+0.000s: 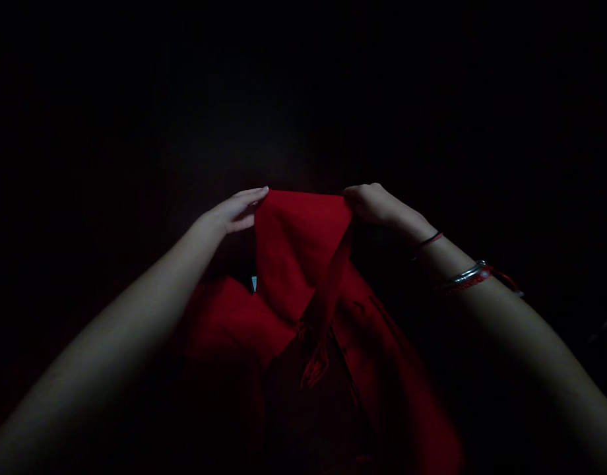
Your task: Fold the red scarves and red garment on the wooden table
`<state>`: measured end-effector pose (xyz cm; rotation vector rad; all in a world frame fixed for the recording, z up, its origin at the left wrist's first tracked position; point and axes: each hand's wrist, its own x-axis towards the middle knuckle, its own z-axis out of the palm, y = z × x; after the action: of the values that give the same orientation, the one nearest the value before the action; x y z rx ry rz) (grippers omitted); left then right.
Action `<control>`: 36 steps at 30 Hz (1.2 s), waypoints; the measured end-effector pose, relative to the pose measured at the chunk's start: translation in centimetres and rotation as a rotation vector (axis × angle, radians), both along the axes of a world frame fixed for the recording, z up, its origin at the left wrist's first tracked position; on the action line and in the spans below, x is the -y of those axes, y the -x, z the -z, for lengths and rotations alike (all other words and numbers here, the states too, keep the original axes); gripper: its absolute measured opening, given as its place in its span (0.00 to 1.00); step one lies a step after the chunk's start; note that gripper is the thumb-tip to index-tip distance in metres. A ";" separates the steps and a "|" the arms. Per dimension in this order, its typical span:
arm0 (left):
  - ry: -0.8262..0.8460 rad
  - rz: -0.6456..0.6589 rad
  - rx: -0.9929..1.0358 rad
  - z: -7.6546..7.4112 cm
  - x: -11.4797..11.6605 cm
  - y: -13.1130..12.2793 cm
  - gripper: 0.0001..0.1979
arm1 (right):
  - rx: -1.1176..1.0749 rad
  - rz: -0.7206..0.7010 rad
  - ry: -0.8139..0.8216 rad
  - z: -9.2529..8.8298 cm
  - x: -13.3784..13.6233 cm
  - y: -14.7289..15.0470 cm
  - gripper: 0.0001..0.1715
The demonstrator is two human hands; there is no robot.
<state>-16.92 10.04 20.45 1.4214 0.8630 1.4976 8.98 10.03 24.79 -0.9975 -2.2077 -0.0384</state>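
Observation:
A red fringed scarf [303,254] hangs between my two hands, its top edge stretched nearly level. My left hand [239,210] pinches the upper left corner between thumb and fingers. At the upper right corner, my right hand [375,203] is closed on the cloth, with its fingertips hidden behind the fabric. Tangled tassels [316,363] dangle below the middle. More of the red cloth spreads down to the left and to the lower right. A small pale label [255,284] shows at the left side of the hanging part.
Almost everything around is too dark to make out. A silver bangle [469,272] and thin red and dark bands [431,239] circle my right wrist and forearm. A faint pale shape [603,328] lies at the far right edge.

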 end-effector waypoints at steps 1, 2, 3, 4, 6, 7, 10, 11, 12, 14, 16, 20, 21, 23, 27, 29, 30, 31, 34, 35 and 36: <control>0.054 0.010 -0.019 -1.1 0.3 0.0 0.09 | 0.030 0.040 -0.032 -0.3 -0.1 -0.2 0.08; 0.111 0.012 -0.048 -2.1 0.6 0.0 0.10 | 0.045 0.065 -0.034 -0.6 -0.2 -0.4 0.08; 0.162 0.004 -0.085 -3.0 0.9 -0.1 0.11 | 0.049 0.071 -0.005 -0.9 -0.3 -0.5 0.08; 0.196 -0.018 -0.125 -3.7 1.2 -0.2 0.11 | 0.044 0.059 0.048 -1.1 -0.3 -0.7 0.08; 0.186 -0.071 -0.180 -4.8 1.7 -0.5 0.14 | 0.006 -0.001 0.170 -1.5 -0.2 -1.0 0.08; 0.145 -0.079 -0.189 -5.1 1.9 -0.6 0.18 | -0.024 -0.036 0.220 -1.7 0.0 -1.2 0.08; -0.032 0.008 -0.185 -5.6 2.2 -1.0 0.26 | -0.119 -0.132 0.315 -1.7 0.4 -1.6 0.07; -0.083 0.032 -0.181 -5.7 2.2 -1.1 0.25 | -0.152 -0.158 0.324 -1.7 0.6 -1.6 0.07; -0.132 0.025 -0.175 -5.8 2.2 -1.3 0.22 | -0.184 -0.181 0.322 -1.6 0.7 -1.6 0.07; -0.236 -0.084 -0.152 -6.1 2.1 -1.7 0.15 | -0.248 -0.207 0.290 -1.6 0.9 -1.3 0.08; -0.342 -0.220 -0.157 -6.5 2.0 -2.0 0.12 | -0.305 -0.215 0.249 -1.8 1.0 -0.9 0.10; -0.474 -0.325 -0.263 -7.3 1.8 -2.0 0.15 | -0.366 -0.201 0.162 -2.5 0.8 -0.5 0.11; -0.481 -0.321 -0.275 -7.5 1.9 -1.9 0.16 | -0.370 -0.180 0.117 -2.7 0.6 -0.4 0.12; -0.481 -0.296 -0.273 -7.9 2.0 -1.7 0.19 | -0.364 -0.116 -0.011 -3.0 0.3 -0.3 0.14; -0.535 -0.292 -0.242 -8.3 2.6 -2.2 0.25 | -0.254 0.009 -0.278 -3.7 -0.3 0.1 0.17; -0.579 -0.282 -0.252 -8.4 2.9 -2.7 0.25 | -0.186 0.038 -0.325 -4.0 -0.4 0.5 0.19; -0.591 -0.271 -0.261 -8.4 3.0 -3.0 0.24 | -0.159 0.042 -0.316 -4.2 -0.3 0.7 0.19; -0.595 -0.260 -0.269 -8.4 3.0 -3.2 0.24 | -0.135 0.038 -0.284 -4.4 -0.2 1.0 0.18; -0.570 -0.262 -0.259 -8.2 2.7 -3.5 0.26 | -0.094 -0.004 -0.095 -4.8 0.8 1.8 0.11; -0.560 -0.271 -0.240 -8.0 2.5 -3.4 0.29 | -0.104 -0.025 -0.026 -4.8 1.2 2.1 0.08; -0.551 -0.278 -0.209 -7.6 2.3 -3.2 0.31 | -0.127 -0.047 0.035 -4.9 1.7 2.4 0.05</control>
<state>-13.74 7.78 28.10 1.9463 0.8328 1.9207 6.62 8.37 29.66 -0.9407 -2.1207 0.0835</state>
